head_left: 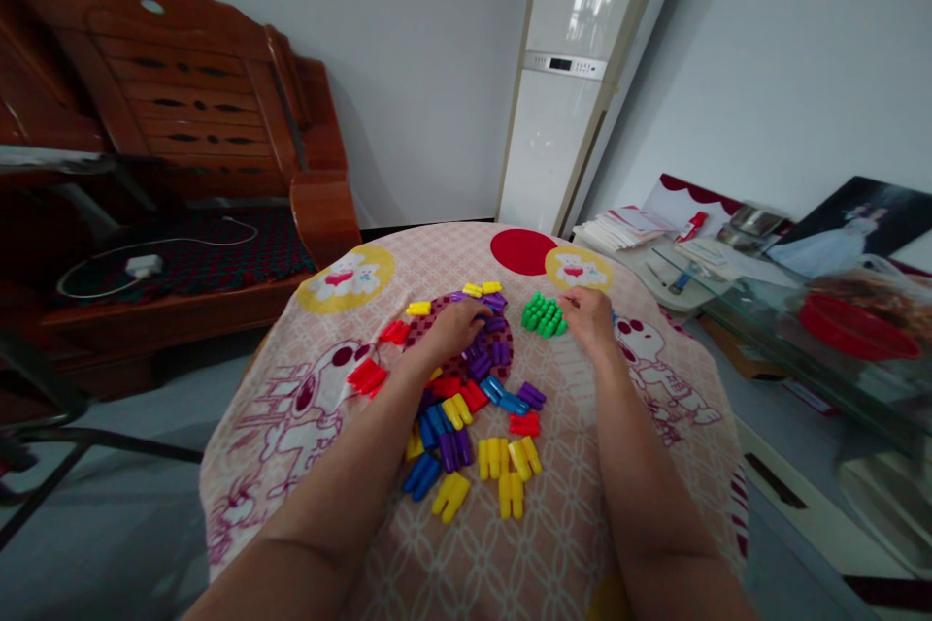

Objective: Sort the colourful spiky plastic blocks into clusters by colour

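On the round table, my left hand point(457, 326) reaches in among purple plastic pieces point(480, 366), its fingers curled down at them. Whether a piece is between those fingertips is hidden. My right hand point(591, 318) is closed at the right edge of a tight cluster of green knobbly plastic pieces point(543, 314); what its fingers pinch, if anything, does not show. Nearer to me lie loose yellow pieces point(511, 495), blue pieces point(421, 476) and red pieces point(524, 424), most shaped like two short tubes joined side by side. More red pieces point(367, 375) lie left of my left forearm.
A patterned cloth point(560, 524) covers the table. Right of it stands a glass shelf point(793, 359) with a red basket point(859, 326) and papers point(624, 226). A wooden bench point(196, 107) is at the left, a tall white air conditioner point(549, 136) behind.
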`<state>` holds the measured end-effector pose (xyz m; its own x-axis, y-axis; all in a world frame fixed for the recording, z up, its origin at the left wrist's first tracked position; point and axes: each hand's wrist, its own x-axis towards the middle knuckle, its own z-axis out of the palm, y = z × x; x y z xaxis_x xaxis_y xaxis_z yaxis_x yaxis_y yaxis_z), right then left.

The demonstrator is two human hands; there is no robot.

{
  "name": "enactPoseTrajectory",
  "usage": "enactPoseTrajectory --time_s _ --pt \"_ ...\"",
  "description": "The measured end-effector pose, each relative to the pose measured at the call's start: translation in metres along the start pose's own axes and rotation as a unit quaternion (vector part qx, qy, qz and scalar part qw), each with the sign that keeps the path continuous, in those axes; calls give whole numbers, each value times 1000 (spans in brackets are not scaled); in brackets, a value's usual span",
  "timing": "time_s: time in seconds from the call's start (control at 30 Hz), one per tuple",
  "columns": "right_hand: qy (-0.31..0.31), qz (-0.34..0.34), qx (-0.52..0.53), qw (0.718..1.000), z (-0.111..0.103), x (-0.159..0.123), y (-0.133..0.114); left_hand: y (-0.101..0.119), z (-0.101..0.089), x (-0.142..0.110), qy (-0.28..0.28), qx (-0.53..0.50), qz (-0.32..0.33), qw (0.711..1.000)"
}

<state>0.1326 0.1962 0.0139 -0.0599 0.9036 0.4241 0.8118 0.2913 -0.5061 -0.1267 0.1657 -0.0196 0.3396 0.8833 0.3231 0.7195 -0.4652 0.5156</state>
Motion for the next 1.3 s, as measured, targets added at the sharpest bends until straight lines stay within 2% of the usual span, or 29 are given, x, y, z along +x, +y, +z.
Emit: enactPoseTrajectory --time_s 0.1,0.17,0.37,0.47,0.6,0.7,0.87,0.93,1.03,1.13,1.23,1.3 --pt "-52 -16 61 997 10 -4 -11 7 -12 1 10 -17 0 1000" --pt "-89 -25 101 991 19 -8 -21 10 -14 2 1 -20 -2 1000" --pt "-165 -93 71 979 36 -18 -41 6 2 2 -36 10 14 999" --pt "-185 -95 71 976 37 -19 -43 7 2 2 -32 14 7 999" --pt "-180 -91 107 974 33 -19 -43 19 -12 1 -36 -54 16 998" --pt "-193 -77 147 967 30 -19 -43 29 -17 1 -32 -99 9 995" --pt "-230 18 265 936 25 -20 -50 35 -10 1 -10 -139 14 990" --pt "-235 37 301 923 21 -19 -50 34 -8 1 0 -153 21 988" --pt "-199 53 331 921 9 -12 -39 32 -9 1 9 -179 26 984" --pt "-79 114 316 938 -15 -2 -9 30 -17 0 10 -178 15 984" --pt "70 179 187 963 -42 4 31 26 -27 -1 7 -140 -6 990" --pt "132 174 32 975 -55 3 54 23 -34 -2 -4 -114 -15 993"
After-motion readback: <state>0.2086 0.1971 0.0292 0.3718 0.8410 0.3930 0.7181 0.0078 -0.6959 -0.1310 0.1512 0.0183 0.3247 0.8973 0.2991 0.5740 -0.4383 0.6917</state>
